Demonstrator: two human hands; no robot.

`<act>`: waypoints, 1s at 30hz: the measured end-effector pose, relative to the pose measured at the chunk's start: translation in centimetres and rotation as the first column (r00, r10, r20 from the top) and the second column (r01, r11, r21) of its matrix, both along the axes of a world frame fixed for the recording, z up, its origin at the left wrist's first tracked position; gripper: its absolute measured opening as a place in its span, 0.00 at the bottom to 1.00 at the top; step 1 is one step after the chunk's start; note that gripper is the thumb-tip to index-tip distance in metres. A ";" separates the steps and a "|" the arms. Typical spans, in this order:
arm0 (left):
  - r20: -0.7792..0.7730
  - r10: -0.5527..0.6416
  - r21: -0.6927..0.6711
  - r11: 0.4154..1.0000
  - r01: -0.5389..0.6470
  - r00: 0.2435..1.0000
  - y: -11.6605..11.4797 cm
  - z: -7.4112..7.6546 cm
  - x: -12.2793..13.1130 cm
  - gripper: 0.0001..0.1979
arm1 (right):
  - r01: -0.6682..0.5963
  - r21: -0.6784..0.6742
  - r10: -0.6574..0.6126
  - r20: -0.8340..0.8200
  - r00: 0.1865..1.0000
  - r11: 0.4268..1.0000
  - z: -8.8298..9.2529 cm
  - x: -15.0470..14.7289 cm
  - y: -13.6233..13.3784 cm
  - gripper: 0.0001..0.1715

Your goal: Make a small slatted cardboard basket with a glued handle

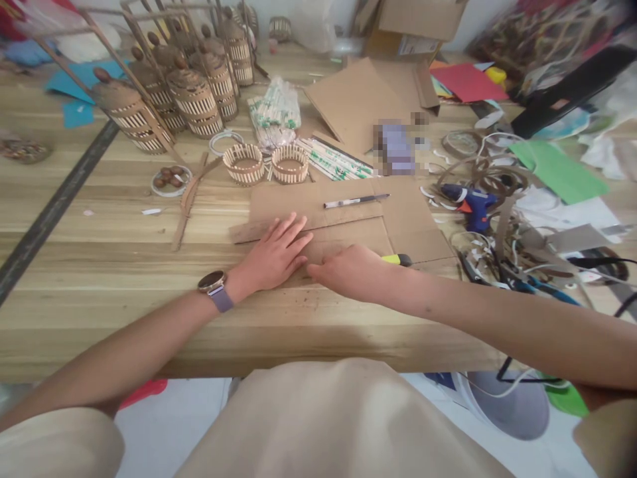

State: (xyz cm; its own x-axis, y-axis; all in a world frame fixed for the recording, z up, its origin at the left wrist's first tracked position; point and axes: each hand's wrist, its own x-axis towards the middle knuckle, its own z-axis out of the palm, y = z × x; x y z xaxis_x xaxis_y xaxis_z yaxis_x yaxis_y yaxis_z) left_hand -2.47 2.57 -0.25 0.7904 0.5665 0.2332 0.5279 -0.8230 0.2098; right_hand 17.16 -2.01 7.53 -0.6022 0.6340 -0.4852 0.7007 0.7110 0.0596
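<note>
My left hand [277, 252], with a watch on its wrist, lies flat with spread fingers on a sheet of brown cardboard [405, 216]. Just to its right, my right hand [348, 271] is closed around a utility knife [397, 259]. Only the knife's yellow and black end sticks out behind the hand; the blade is hidden. A long slit or edge runs across the cardboard above both hands. On the sheet, beyond the right hand, rests a pen [356, 201].
Two small stick baskets [243, 165] and a dish of brown beads [172, 180] stand beyond the cardboard. Several lantern-like stick cages [194, 103] fill the back left. At right are a blue glue gun [476, 207], pliers [547, 290], cables and scraps.
</note>
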 end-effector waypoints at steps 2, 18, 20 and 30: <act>0.001 -0.001 0.011 1.000 0.001 1.000 0.0 0.0 0.0 0.24 | 0.009 -0.013 -0.009 0.008 1.000 1.000 0.1 -0.1 0.0 0.20; -0.007 -0.015 0.001 1.000 0.015 1.000 -0.1 0.3 0.1 0.22 | -0.060 0.032 0.057 0.089 0.994 0.998 1.6 -1.6 0.3 0.20; -0.013 -0.026 -0.002 1.000 0.026 1.000 -0.1 0.4 0.1 0.21 | -0.083 0.043 0.077 0.122 0.990 0.996 2.2 -2.2 0.3 0.21; -0.028 -0.043 -0.006 0.999 0.043 0.999 0.1 0.5 -0.1 0.19 | -0.109 0.038 0.105 0.097 0.990 0.993 1.3 -1.5 0.3 0.19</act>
State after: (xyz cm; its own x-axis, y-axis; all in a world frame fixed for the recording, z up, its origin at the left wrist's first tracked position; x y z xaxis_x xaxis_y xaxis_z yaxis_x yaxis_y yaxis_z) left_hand -2.53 2.64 0.23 0.8205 0.5328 0.2072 0.4976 -0.8440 0.2000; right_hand 15.69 -1.72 8.87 -0.6200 0.5899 -0.5174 0.6105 0.7769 0.1542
